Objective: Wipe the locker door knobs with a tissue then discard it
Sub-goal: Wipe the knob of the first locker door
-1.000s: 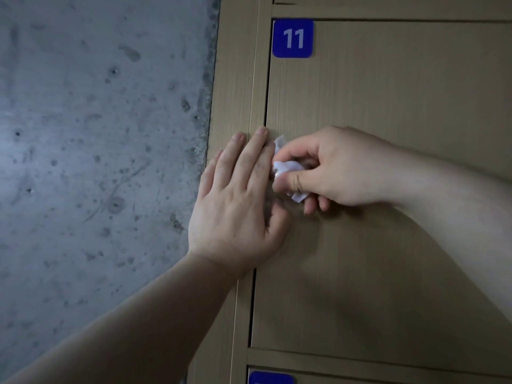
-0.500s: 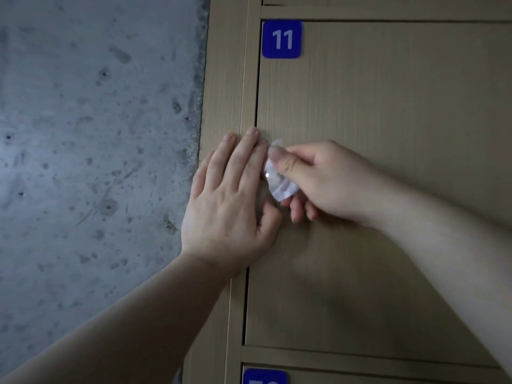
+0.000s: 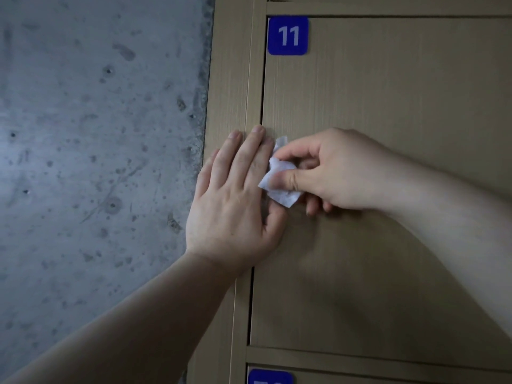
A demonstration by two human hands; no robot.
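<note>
A tan locker door [image 3: 388,112] carries a blue plate with the number 11 [image 3: 288,36]. My left hand [image 3: 235,200] lies flat, fingers apart, across the door's left edge and the frame. My right hand [image 3: 329,173] pinches a crumpled white tissue [image 3: 279,181] between thumb and fingers, pressed against the door just right of my left fingers. The knob is hidden under the tissue and my hands.
A rough grey concrete wall [image 3: 97,162] fills the left half. The tan locker frame [image 3: 230,92] runs vertically beside it. Another locker door with a blue plate [image 3: 270,376] begins below.
My right hand has twisted around the tissue at the same spot, thumb swinging from above to below it. The left hand has stayed flat on the door edge.
</note>
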